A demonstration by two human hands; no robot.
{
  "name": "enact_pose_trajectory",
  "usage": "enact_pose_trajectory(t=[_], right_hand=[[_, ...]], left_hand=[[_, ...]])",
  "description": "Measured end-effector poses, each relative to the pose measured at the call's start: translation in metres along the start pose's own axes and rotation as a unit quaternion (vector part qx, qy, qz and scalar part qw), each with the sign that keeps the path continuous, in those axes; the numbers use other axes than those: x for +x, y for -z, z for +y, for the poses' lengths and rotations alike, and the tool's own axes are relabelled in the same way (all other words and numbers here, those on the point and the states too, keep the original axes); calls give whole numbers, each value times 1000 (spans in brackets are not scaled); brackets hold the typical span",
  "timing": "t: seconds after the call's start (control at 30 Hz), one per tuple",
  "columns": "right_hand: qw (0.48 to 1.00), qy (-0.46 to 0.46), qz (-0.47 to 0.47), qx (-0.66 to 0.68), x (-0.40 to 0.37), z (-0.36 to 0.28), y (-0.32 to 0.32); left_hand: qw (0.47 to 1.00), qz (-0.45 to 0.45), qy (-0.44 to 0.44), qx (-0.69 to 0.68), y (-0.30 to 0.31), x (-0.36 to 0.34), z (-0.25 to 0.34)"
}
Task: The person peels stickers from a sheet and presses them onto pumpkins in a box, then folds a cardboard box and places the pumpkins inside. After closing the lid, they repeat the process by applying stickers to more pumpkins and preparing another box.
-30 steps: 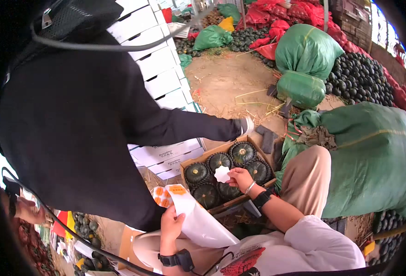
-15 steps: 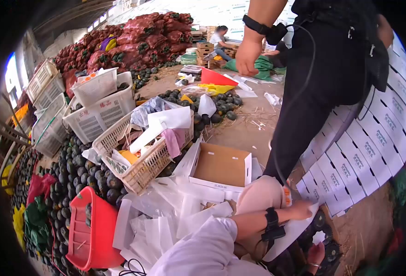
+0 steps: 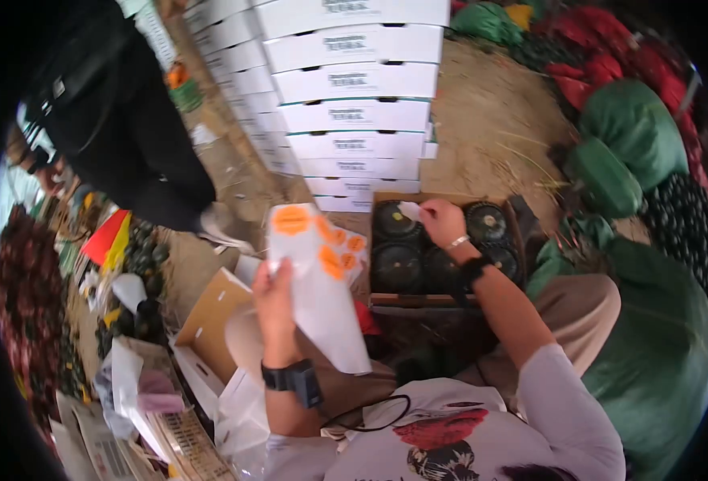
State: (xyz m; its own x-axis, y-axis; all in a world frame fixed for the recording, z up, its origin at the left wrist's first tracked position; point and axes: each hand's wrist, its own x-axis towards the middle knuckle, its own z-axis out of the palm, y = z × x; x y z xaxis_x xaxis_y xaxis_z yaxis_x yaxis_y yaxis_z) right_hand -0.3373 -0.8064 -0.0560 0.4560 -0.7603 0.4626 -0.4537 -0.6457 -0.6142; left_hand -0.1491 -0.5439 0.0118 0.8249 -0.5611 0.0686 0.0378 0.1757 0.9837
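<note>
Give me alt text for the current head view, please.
A seated person's left hand holds a white sheet with orange stickers; the right hand holds a small white piece over dark green squashes in an open cardboard box. White boxes stand stacked beyond; a green sack lies rightward.

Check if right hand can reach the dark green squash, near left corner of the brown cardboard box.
Likely yes: right hand is over the box, nothing covers the squash, though it's holding a small white piece.
</note>
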Motion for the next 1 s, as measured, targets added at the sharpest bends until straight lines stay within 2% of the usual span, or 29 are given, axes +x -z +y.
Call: enact_pose_trajectory(t=[0.03,0.13,0.23,0.33,0.47,0.57,0.77,0.87,0.97,1.0], right_hand=[[994,101,35,-6,7,-1,-3],[980,175,36,-92,24,15,-21],[958,267,81,-70,28,24,-43],[976,203,-16,-76,19,27,-58],[960,222,-110,-130,14,32,-69],[965,215,-95,-117,9,26,-68],[954,218,-151,-138,10,17,-62],[953,234,-171,-91,18,33,-73],[943,241,-174,-153,15,33,-85],[940,202,-219,-165,11,31,-87]], left_hand=[[999,23,-14,-37,-2,1,1],[997,47,-23,-59,-1,16,-8],[998,32,9,-44,-9,20,-13],[1000,-9,6,2,-15,21,-15],[999,-18,11,33,-22,21,-18],[998,-34,24,38,-21,20,-15],[997,-50,24,53,-18,19,-15],[995,-59,58,57,-22,15,-14],[978,-148,135,52,-13,12,-17],[973,-163,152,58,-11,12,-17]])
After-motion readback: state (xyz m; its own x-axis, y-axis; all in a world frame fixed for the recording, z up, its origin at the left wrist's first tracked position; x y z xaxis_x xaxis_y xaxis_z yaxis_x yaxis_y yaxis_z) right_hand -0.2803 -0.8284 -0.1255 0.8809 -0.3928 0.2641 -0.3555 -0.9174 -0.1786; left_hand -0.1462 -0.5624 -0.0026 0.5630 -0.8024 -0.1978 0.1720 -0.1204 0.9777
